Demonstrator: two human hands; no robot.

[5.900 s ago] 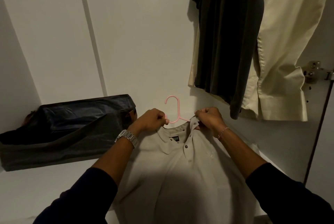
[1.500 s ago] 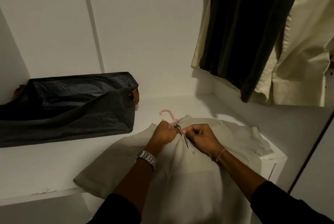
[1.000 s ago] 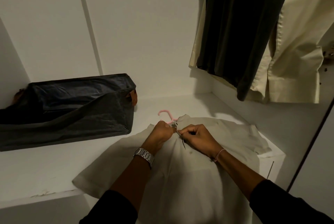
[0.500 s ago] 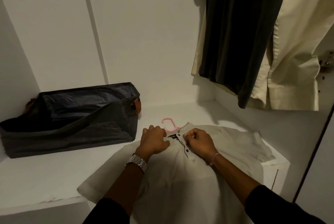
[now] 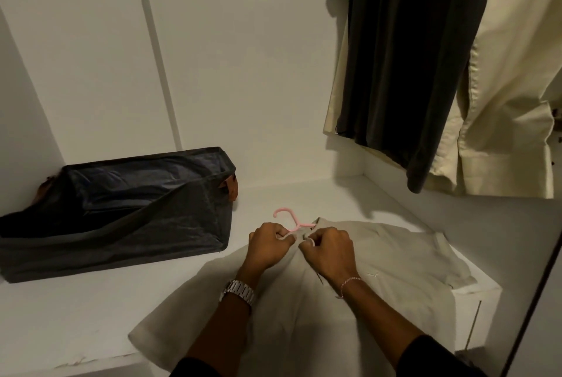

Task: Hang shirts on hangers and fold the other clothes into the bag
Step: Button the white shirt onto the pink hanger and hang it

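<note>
A beige polo shirt (image 5: 392, 258) lies face up on the white wardrobe shelf (image 5: 76, 309), its hem hanging over the front edge. A pink hanger (image 5: 287, 217) is inside it, with only the hook sticking out past the collar. My left hand (image 5: 267, 246) and my right hand (image 5: 330, 252) sit side by side at the neck, both with curled fingers pinching the collar and placket. The buttons are hidden under my hands. A dark grey fabric bag (image 5: 121, 218) stands open at the left of the shelf.
A dark shirt (image 5: 404, 51) and a cream shirt (image 5: 511, 72) hang at the upper right, above the shelf's right end. The white back wall (image 5: 231, 57) closes off the space behind. A dark door edge (image 5: 535, 285) runs down the right side.
Both hands stayed at the collar, shifting slightly up toward the neck opening. The shirt and hanger have not moved on the shelf; only the camera view shifted.
</note>
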